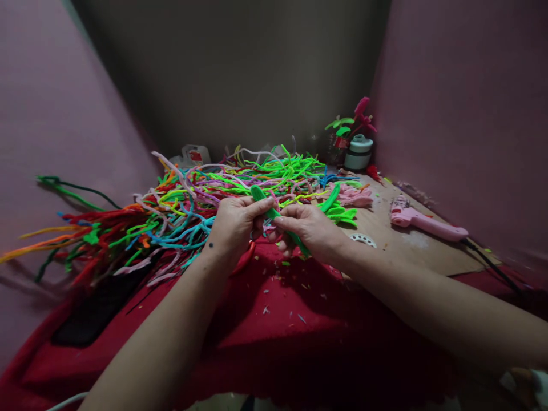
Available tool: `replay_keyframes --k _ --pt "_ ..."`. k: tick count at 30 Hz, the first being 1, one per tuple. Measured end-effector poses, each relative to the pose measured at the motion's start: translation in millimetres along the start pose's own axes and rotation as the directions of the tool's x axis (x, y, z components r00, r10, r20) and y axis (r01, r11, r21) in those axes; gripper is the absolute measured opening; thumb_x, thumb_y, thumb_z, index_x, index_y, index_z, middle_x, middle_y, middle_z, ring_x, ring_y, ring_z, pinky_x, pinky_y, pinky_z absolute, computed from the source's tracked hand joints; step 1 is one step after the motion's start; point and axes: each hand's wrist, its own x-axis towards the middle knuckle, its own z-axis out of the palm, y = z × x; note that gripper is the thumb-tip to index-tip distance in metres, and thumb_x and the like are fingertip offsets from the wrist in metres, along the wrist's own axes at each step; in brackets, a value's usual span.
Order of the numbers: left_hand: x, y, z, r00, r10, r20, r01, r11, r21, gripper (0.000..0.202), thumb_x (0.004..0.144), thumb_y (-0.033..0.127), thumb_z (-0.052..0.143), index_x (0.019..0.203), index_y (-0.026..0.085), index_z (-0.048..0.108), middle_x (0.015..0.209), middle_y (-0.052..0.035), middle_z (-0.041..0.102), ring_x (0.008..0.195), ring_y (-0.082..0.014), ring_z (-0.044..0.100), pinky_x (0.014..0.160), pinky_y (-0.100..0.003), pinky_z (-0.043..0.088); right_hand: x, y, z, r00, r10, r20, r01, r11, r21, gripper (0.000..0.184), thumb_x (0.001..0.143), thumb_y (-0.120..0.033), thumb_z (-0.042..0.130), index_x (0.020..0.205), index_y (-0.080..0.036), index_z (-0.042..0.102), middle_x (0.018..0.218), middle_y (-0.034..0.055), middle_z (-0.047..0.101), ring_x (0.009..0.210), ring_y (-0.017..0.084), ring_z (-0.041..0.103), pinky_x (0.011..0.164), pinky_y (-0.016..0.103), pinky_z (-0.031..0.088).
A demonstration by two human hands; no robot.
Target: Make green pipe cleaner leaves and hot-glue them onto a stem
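Between both hands, above the red cloth (274,319), is a bright green fuzzy pipe-cleaner leaf (258,196), tilted from upper left to lower right. My left hand (236,224) pinches its upper part between thumb and fingers. Close beside it, my right hand (306,225) is closed on the lower part, whose tip shows below the fingers. More green leaves (340,214) lie just beyond my right hand. A large heap of loose coloured pipe cleaners (180,211) spreads behind and to the left of my hands.
A pink corded hand tool (428,224) rests on a brown board (411,251) at right. At the back stand a pale lidded jar (358,153) and pipe-cleaner flowers (342,128). A black flat object (92,314) lies front left. Fuzz scraps dot the cloth. Walls flank both sides.
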Motion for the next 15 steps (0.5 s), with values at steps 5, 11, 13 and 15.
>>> replay_keyframes --k 5,11,13,15 --pt "-1.0 1.7 -1.0 1.000 0.008 0.014 -0.009 0.994 0.105 0.038 0.065 0.033 0.068 0.045 0.017 0.041 0.036 0.0062 0.037 0.032 -0.0045 0.032 0.034 -0.021 0.022 2.1 0.4 -6.6 0.994 -0.111 -0.025 0.105 0.979 -0.173 0.019 0.073 -0.021 0.059 0.056 -0.012 0.056 0.052 -0.0024 0.053 0.046 0.005 0.041 0.046 0.018 0.033" --pt "0.5 1.0 -2.9 0.999 -0.014 0.052 0.009 0.995 0.097 0.034 0.063 0.031 0.069 0.045 0.017 0.043 0.037 0.0058 0.038 0.033 -0.0050 0.034 0.035 -0.020 0.022 2.0 -2.7 -4.6 0.993 0.121 -0.002 -0.121 0.991 0.056 0.009 0.075 -0.011 0.054 0.067 -0.013 0.057 0.052 0.0003 0.060 0.043 0.008 0.052 0.044 0.018 0.041" --pt "0.9 1.3 -2.7 0.998 -0.026 0.056 0.020 0.994 0.107 0.034 0.063 0.030 0.069 0.045 0.017 0.043 0.036 0.0058 0.038 0.033 -0.0050 0.033 0.034 -0.021 0.021 1.9 -3.4 -3.9 0.982 0.181 0.050 -0.186 0.974 0.132 0.010 0.078 -0.008 0.051 0.070 -0.013 0.055 0.054 0.0025 0.063 0.045 0.011 0.058 0.046 0.021 0.047" --pt "0.7 2.1 -2.1 0.998 -0.035 0.056 0.029 0.993 0.111 0.033 0.064 0.030 0.068 0.045 0.016 0.044 0.036 0.0060 0.037 0.032 -0.0050 0.033 0.034 -0.021 0.021 2.0 -3.3 -4.3 0.975 0.205 0.089 -0.218 0.961 0.172 0.012 0.079 -0.005 0.048 0.071 -0.013 0.053 0.056 0.0039 0.064 0.044 0.012 0.059 0.046 0.024 0.049"
